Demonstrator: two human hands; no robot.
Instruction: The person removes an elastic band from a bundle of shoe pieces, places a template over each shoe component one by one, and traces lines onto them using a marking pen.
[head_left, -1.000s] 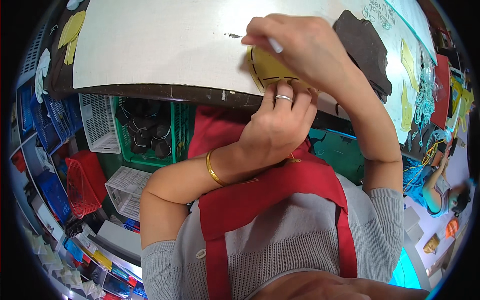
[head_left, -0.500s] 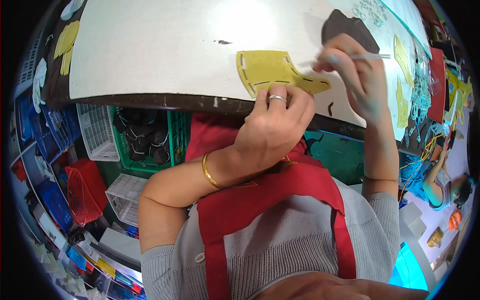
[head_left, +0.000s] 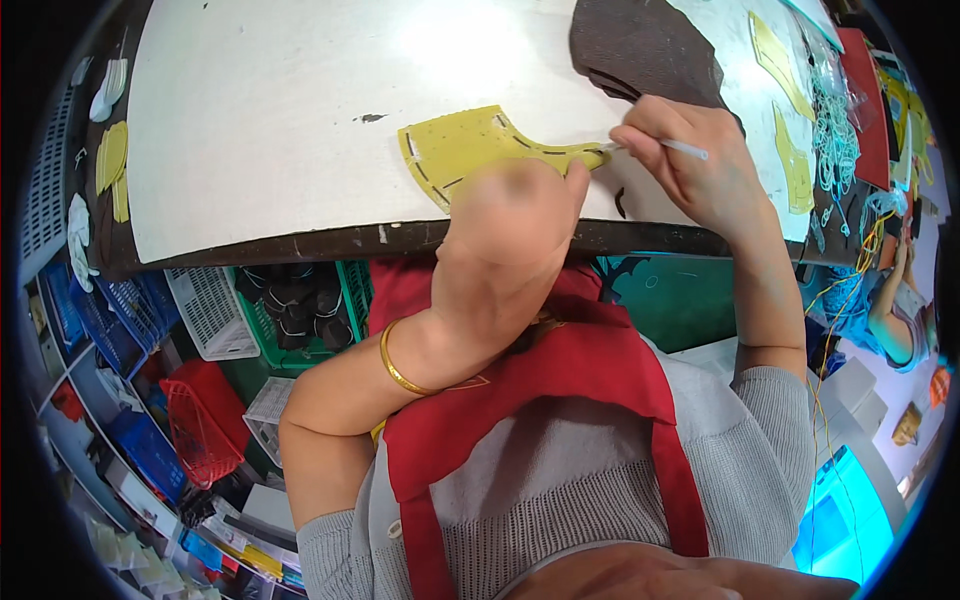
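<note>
A yellow pattern template point(head_left: 450, 150) with dark dashed slots lies flat on the white board point(head_left: 270, 130). My left hand point(head_left: 505, 225) is over its near edge, closed and pressing it down; most fingertips are hidden beneath the partly blurred hand. A slim, pale pen point(head_left: 687, 150) sits pinched in my right hand point(head_left: 695, 165). Its tip is at the template's narrow right end, though whether it touches is too small to tell. Just beyond my right hand lies a dark brown leather-like piece point(head_left: 645, 50).
Yellow templates lie at right point(head_left: 795, 165) and far left point(head_left: 112, 160). Pale cords point(head_left: 832, 120) bunch near the right edge. Below the table stand a green crate point(head_left: 355, 300) of dark items and a red basket point(head_left: 205, 420). Another person point(head_left: 900, 320) is at the far right.
The view has shifted, bringing more of the brown piece into sight. My right hand has brought the pen to the template's narrow end. My left hand has turned over the template's near edge.
</note>
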